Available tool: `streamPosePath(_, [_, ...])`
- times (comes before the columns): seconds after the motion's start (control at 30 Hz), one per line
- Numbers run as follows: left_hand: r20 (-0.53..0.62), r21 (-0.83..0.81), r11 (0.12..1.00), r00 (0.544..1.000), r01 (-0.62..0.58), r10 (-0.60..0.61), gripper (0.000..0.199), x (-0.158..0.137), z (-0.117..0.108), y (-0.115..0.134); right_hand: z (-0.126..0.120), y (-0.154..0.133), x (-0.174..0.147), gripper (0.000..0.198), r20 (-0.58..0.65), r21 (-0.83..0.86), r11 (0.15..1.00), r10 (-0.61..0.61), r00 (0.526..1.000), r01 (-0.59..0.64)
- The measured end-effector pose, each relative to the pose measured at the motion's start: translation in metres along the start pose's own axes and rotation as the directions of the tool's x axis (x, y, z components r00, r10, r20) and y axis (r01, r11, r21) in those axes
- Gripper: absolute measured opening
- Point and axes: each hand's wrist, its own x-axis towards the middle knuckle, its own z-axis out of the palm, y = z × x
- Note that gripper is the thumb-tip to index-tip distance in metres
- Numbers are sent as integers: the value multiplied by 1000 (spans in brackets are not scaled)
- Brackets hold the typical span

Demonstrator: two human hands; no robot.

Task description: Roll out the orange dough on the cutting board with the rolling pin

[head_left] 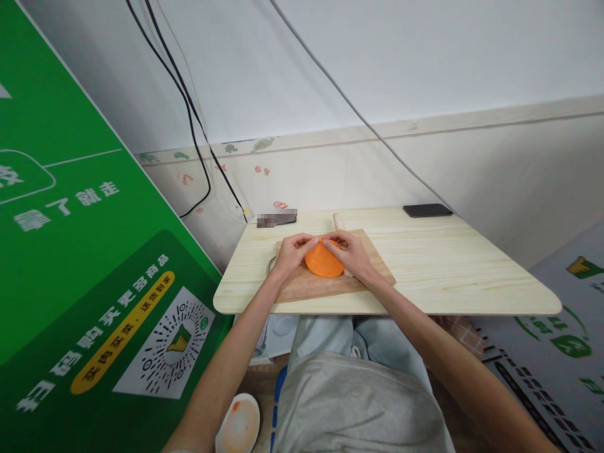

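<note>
A flat, roundish orange sheet of dough (325, 261) is over the wooden board (295, 290), close in front of me. My left hand (293, 253) pinches its far edge near the middle, thumb and fingertips together. Right beside it, my right hand (350, 250) pinches the same edge from the other side. The two sets of fingertips almost meet at the top of the sheet. Just beyond my right hand, a pale wooden rolling pin (338, 221) shows only one end. A thin curved rim, mostly hidden, peeks out left of my left hand.
The board lies on a light wooden table (472, 277). A black phone (427, 210) rests at its back right, and a dark, partly blurred object (283, 218) at its back left. Below left is a white dish (240, 421) with orange stains. Cables (189, 107) hang along the wall.
</note>
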Motion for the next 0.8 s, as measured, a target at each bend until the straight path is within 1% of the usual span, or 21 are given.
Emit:
streamPosePath(0.23, [-15, 1, 1000, 1000, 9, -9, 38, -1, -2, 0, 0, -3, 0, 21, -51, 77, 996, 51, 997, -47])
streamPosePath(0.5, [23, -38, 999, 999, 23, -22, 40, -3, -1, 5, 0, -1, -1, 27, -6, 84, 992, 92, 996, -92])
streamPosePath(0.7, [73, -30, 999, 997, 34, -32, 39, -4, -2, 3, 0, 2, 0, 29, 8, 36, 998, 60, 998, -60])
streamPosePath(0.8, [76, -24, 999, 996, 38, -36, 39, -4, -3, 3, 0, 2, 0, 27, 20, 5, 1000, 31, 999, -31])
